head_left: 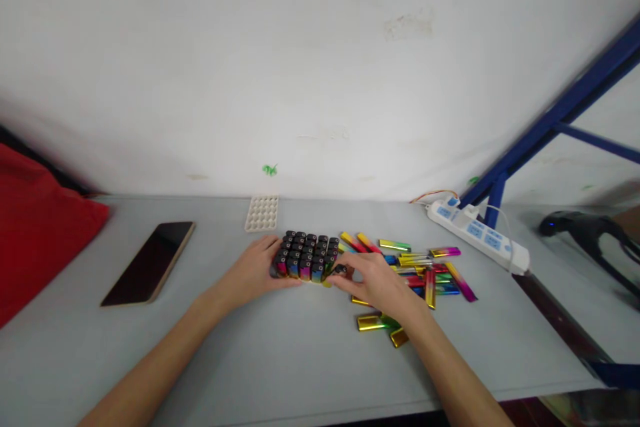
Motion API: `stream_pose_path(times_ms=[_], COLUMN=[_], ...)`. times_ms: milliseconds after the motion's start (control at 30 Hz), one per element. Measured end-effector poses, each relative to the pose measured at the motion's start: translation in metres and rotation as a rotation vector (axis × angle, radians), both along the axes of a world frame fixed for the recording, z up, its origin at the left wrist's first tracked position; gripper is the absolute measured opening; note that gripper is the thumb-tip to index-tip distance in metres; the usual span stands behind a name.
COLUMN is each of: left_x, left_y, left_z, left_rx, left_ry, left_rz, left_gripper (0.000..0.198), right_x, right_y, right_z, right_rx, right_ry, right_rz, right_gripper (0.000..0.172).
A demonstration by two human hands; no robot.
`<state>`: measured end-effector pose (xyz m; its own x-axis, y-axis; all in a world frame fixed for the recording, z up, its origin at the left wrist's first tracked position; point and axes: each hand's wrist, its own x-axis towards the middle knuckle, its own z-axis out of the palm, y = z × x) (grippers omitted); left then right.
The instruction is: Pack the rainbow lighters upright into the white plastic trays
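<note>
A block of several upright lighters (309, 255) with black tops and rainbow bodies stands in a tray at the middle of the grey table (280, 360). My left hand (253, 270) is curled against the block's left side, steadying it. My right hand (373, 280) pinches one lighter (340, 270) by its black top at the block's front right corner. Loose shiny multicoloured lighters (425, 273) lie scattered to the right of that hand, some gold ones (373, 323) nearer me.
An empty white tray with round holes (262, 213) lies behind the block. A dark phone (149, 263) rests at left, beside red cloth (35, 227). A white power strip (477, 233) and a blue frame (550, 123) stand at right.
</note>
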<state>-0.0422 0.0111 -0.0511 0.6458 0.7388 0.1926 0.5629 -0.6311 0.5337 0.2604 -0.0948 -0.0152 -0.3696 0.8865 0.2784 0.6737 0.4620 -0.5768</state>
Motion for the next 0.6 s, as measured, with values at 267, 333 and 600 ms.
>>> stream_pose_path(times_ms=[267, 333, 600], left_x=[0.001, 0.001, 0.002], left_y=[0.001, 0.001, -0.002], left_z=[-0.002, -0.001, -0.001], left_rx=[0.007, 0.010, 0.021], left_ry=[0.017, 0.019, 0.020], left_rz=[0.005, 0.008, 0.016], left_gripper=[0.065, 0.063, 0.063], right_x=[0.002, -0.004, -0.008], right_y=[0.001, 0.001, 0.006], right_z=[-0.009, -0.010, -0.010], right_rx=[0.075, 0.049, -0.075], right_ry=[-0.034, -0.072, -0.233], right_rz=[0.074, 0.043, -0.161], right_gripper=[0.022, 0.025, 0.051])
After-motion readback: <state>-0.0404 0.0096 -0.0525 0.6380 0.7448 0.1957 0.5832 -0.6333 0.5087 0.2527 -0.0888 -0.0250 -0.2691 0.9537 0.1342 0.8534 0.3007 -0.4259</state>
